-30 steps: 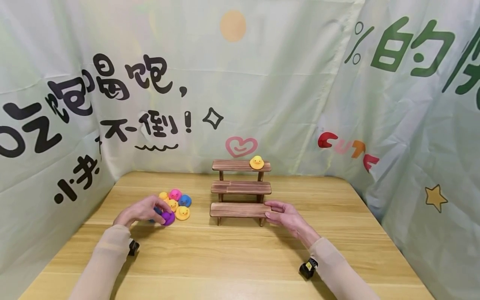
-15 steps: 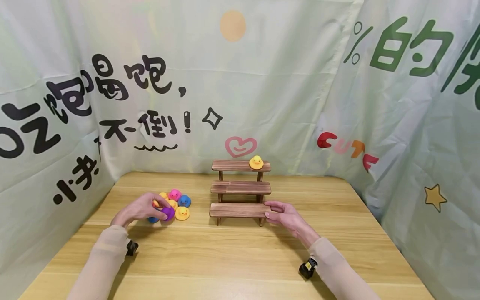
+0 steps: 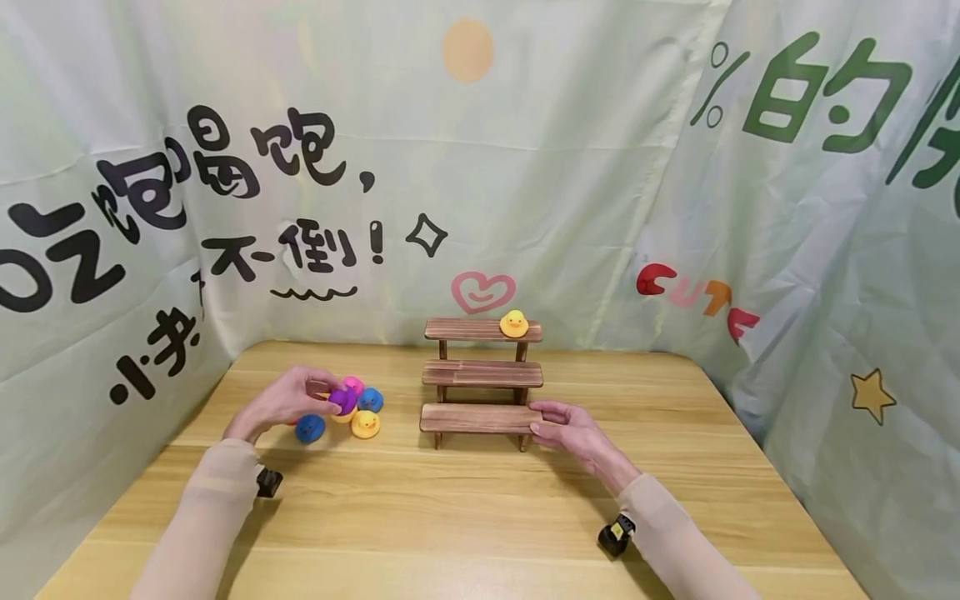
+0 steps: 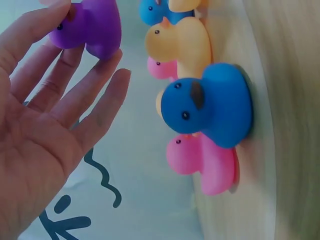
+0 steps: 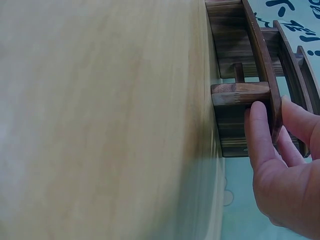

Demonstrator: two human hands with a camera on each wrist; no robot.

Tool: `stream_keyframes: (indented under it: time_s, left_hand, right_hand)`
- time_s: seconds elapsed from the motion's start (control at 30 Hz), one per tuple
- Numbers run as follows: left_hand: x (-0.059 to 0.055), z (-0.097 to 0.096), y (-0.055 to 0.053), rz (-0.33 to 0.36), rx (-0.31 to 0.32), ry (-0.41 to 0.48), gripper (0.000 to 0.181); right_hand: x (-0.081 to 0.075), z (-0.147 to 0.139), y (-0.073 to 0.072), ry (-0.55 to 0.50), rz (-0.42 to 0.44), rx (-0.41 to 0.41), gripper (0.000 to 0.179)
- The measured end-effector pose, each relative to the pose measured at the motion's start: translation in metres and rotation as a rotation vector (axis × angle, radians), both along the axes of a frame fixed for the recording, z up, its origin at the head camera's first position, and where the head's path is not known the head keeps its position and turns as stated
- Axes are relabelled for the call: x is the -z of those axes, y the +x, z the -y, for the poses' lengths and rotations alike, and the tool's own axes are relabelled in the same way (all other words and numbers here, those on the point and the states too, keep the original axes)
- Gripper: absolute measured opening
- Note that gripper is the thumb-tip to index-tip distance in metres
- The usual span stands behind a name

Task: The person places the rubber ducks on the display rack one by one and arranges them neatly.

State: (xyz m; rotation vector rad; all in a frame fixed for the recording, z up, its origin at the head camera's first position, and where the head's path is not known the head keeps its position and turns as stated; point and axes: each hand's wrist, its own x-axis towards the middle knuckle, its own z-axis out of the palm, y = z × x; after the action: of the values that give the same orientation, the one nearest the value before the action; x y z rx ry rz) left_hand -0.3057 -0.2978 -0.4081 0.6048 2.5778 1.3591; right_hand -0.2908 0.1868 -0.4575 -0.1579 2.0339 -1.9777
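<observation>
My left hand (image 3: 285,398) pinches a purple rubber duck (image 3: 344,401) and holds it over the duck cluster. In the left wrist view the purple duck (image 4: 102,30) sits between thumb and fingers, above a blue duck (image 4: 220,107) and a pink duck (image 4: 205,162). My right hand (image 3: 576,437) grips the right end of the bottom step of a three-tier wooden stand (image 3: 472,419). Seen from the right wrist, the thumb and fingers lie on opposite sides of that step (image 5: 262,65). A yellow duck (image 3: 514,324) sits at the right of the top step.
On the table (image 3: 450,517), left of the stand, are more ducks: a blue duck (image 3: 310,428) nearest the left wrist, a yellow duck (image 3: 366,424) and another blue duck (image 3: 371,400). A printed cloth (image 3: 525,167) hangs behind the table and along both sides.
The left hand has lifted the purple duck off the table and moved it slightly up and away, uncovering the near blue duck. The right hand and stand have stayed put.
</observation>
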Motion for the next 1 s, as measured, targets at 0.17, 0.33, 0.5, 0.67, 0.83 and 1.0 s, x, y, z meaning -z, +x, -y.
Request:
stream_keyframes:
  time_s: [0.17,0.33,0.5,0.67,0.83,1.0]
  left_hand:
    - [0.001,-0.006,-0.003,-0.053,-0.055,0.021,0.034]
    - [0.001,-0.012,-0.006,-0.165,-0.126,-0.011,0.034]
    - [-0.001,-0.021,-0.009,-0.213,-0.149,0.009,0.034]
    - [-0.003,-0.029,-0.013,-0.262,-0.149,0.023,0.033]
    - [-0.007,-0.039,-0.015,-0.22,-0.129,0.093,0.033]
    - [-0.012,-0.05,-0.016,-0.128,-0.121,0.181,0.032]
  right_hand:
    - [0.0,0.0,0.0,0.004,-0.002,0.0,0.051]
    - [0.0,0.0,0.0,0.006,0.009,0.006,0.051]
    - [0.001,0.0,0.0,0.003,0.011,0.008,0.051]
    - [0.0,-0.001,0.0,0.0,0.004,0.003,0.05]
    - [-0.001,-0.001,0.002,0.003,0.0,0.003,0.051]
    - [-0.001,-0.001,0.002,0.004,-0.005,0.003,0.051]
